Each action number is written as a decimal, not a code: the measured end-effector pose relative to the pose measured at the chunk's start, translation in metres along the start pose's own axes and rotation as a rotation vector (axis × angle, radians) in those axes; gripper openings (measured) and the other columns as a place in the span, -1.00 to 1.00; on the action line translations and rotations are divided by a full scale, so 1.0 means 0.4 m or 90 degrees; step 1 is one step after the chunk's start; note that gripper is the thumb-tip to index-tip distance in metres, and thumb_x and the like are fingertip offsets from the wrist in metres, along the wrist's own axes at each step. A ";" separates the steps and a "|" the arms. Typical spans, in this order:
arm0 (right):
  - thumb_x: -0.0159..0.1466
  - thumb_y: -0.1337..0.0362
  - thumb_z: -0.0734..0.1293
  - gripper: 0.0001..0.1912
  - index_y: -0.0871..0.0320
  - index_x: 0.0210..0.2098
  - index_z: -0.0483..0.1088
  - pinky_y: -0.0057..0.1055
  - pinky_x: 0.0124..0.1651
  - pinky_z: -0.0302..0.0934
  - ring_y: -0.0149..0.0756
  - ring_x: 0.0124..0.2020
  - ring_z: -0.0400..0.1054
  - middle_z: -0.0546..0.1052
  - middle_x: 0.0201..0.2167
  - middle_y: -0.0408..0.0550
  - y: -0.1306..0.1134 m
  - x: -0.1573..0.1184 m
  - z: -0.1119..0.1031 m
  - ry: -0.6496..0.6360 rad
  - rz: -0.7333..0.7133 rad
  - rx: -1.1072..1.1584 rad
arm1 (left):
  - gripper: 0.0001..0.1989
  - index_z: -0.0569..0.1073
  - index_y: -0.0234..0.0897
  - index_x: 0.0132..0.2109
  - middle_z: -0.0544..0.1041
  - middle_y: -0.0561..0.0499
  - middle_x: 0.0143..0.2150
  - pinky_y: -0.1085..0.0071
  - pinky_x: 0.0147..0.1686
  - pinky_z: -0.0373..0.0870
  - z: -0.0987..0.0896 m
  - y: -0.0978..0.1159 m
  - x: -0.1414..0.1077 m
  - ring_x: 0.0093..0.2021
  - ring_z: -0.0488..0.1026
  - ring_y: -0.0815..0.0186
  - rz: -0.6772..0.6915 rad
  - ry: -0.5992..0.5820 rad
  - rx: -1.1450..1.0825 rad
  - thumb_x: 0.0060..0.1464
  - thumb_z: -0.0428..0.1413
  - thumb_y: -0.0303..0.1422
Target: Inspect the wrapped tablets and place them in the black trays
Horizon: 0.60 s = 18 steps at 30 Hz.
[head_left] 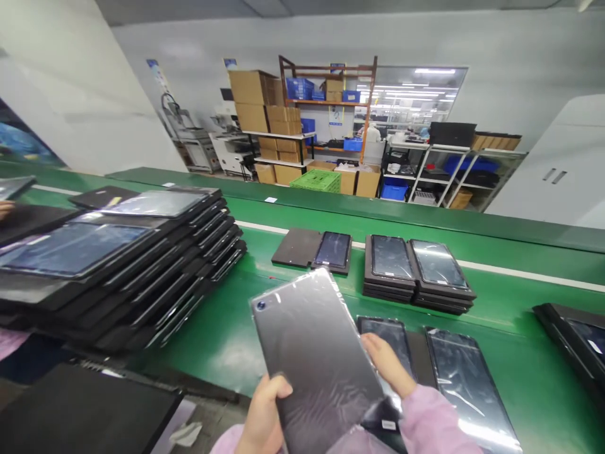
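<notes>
A grey tablet (pixel 316 359) in clear plastic film is held up in front of me, its back and camera lens facing me. My left hand (pixel 267 403) grips its lower left edge, thumb lying on the back. On the right edge my right hand (pixel 390 366) has hold of it too, fingers partly hidden behind. Below and to the right, a film-covered tablet (pixel 472 384) lies screen up on the green belt. Another tablet (pixel 390 337) is partly covered by my right hand and the held one.
Tall stacks of dark foam trays with tablets (pixel 142 252) stand left. Shorter tray stacks (pixel 387 268) sit ahead on the green belt (pixel 227 340), beside a tray with one tablet (pixel 332 250). More trays (pixel 571 340) are at right. Another person's hand (pixel 5 209) shows far left.
</notes>
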State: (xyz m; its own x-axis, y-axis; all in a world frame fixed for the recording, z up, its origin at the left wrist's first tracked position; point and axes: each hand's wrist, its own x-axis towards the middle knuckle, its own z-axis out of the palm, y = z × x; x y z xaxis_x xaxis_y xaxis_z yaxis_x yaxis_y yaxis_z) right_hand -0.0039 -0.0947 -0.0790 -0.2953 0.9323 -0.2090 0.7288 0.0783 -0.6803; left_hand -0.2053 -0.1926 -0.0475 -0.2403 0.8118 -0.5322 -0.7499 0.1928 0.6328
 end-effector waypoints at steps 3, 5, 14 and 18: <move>0.30 -0.02 -0.10 -0.55 0.13 -0.34 0.22 -0.47 -0.45 0.15 -0.35 -0.51 0.28 0.37 -0.50 -0.13 -0.040 -0.029 -0.088 0.000 -0.109 0.072 | -0.79 0.39 -0.31 -0.54 0.45 0.10 -0.61 0.43 -0.52 0.29 0.018 -0.007 -0.013 -0.57 0.36 0.33 0.000 -0.049 0.005 -0.50 0.03 -0.58; 0.24 -0.08 0.04 -0.58 0.11 -0.53 0.10 -0.47 -0.45 0.05 -0.36 -0.53 0.18 0.26 -0.59 -0.19 -0.062 -0.049 -0.135 0.029 -0.186 0.030 | -0.72 0.43 -0.31 -0.48 0.46 0.09 -0.58 0.42 -0.51 0.28 0.032 -0.012 -0.016 -0.55 0.37 0.32 -0.006 -0.095 0.008 -0.50 0.01 -0.58; 0.19 -0.05 0.15 -0.51 0.11 -0.69 0.00 -0.43 -0.52 -0.10 -0.36 -0.65 0.10 0.22 -0.73 -0.16 -0.068 -0.109 -0.171 0.156 -0.198 -0.081 | -0.70 0.39 -0.30 -0.45 0.44 0.08 -0.61 0.39 -0.54 0.24 0.064 -0.010 -0.019 -0.53 0.36 0.28 -0.003 -0.153 0.061 -0.51 -0.02 -0.56; 0.19 0.07 0.25 -0.63 0.10 -0.66 0.25 -0.49 -0.51 0.04 -0.35 -0.58 0.26 0.35 -0.70 -0.13 -0.094 -0.135 -0.085 0.017 -0.229 0.335 | -0.74 0.36 -0.29 -0.48 0.42 0.11 -0.60 0.41 -0.52 0.22 0.085 -0.040 -0.011 -0.53 0.33 0.33 0.022 -0.103 0.106 -0.50 -0.02 -0.56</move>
State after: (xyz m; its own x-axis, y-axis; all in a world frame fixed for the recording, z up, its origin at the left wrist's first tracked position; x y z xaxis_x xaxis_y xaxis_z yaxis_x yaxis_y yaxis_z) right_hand 0.0057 -0.1359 -0.0183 -0.4445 0.8890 0.1102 0.1836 0.2109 -0.9601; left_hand -0.1711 -0.1807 -0.0363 -0.1512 0.8948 -0.4200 -0.6273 0.2415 0.7404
